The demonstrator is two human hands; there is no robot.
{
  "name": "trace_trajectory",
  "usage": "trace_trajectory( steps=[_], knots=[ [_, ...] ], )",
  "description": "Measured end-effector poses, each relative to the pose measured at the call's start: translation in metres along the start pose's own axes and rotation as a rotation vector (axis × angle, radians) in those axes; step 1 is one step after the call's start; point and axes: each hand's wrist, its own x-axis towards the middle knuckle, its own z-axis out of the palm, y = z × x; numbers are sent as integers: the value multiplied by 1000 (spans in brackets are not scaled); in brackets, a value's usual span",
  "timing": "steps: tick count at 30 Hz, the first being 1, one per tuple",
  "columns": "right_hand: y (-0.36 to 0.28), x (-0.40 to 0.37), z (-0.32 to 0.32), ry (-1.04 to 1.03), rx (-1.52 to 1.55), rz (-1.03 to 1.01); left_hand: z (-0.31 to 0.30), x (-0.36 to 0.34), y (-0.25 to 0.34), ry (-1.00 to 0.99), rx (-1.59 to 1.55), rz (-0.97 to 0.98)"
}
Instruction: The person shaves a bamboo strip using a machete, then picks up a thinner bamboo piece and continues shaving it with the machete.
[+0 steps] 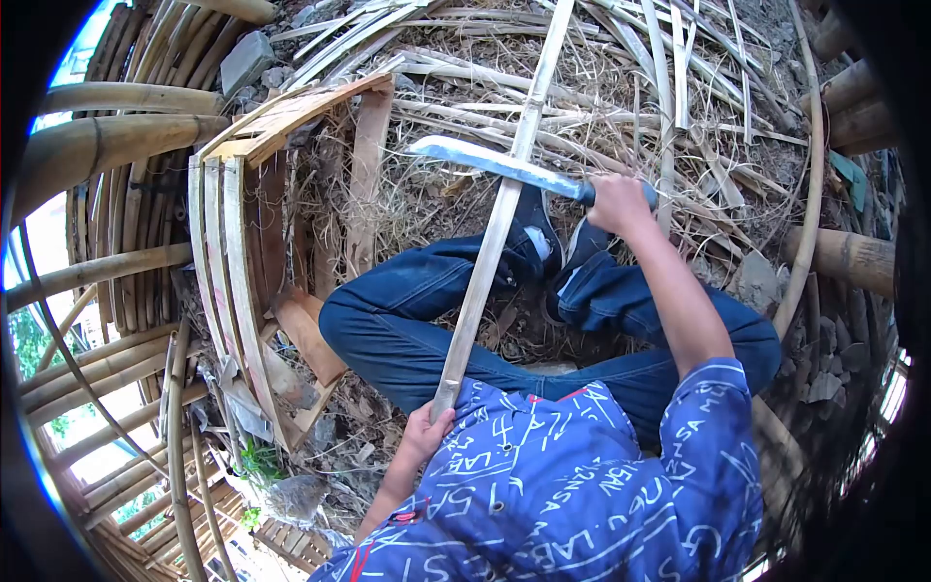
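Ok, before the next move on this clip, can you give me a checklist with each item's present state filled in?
1. Right hand gripping the knife by its handle: ok.
2. Left hand holding the near end of the long strip: ok.
3. Left hand apart from the blade: ok, the blade crosses the strip well beyond it.
4. Blade touching or biting into the strip: cannot tell, it lies across it in view but contact is unclear.
5. Legs out from under the strip: not ok, it passes over them.
6. Gloves on: not ok, both hands are bare.
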Motion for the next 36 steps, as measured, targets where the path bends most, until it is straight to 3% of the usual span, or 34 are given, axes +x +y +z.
trace_trajectory(
  steps=[5, 9, 15, 17, 19, 21, 27, 30, 31, 34, 36],
  knots=[
    [-11, -19, -5, -144, 0, -127, -1, 1, -2, -5, 18, 8],
    [16, 24, -12, -48, -18, 82, 5, 0, 6, 9, -30, -5],
    [-6, 6, -11, 25, -11, -22, -1, 4, -11, -1, -36, 29],
    [-13, -6, -17, -121, -56, -170, -2, 2, -11, 6, -18, 46],
    [-3, 6, -9, -123, -70, -179, -3, 4, -13, -28, -55, 30],
    [11, 29, -7, -33, 11, 149, 1, 8, -6, -40, -86, 3],
    [0, 21, -4, 24, 17, 3, -2, 8, -11, -27, -140, -17],
    [-4, 7, -14, -105, -68, -217, -3, 6, -12, -25, -66, 24],
    [-4, 11, -18, -105, -69, -211, -3, 6, -12, -31, -64, 24],
    [8, 36, -34, -86, 2, 181, 1, 3, -7, -7, -62, 25],
    [14, 42, -32, -23, -53, 98, 4, 6, -1, -7, -85, -2]
  ],
)
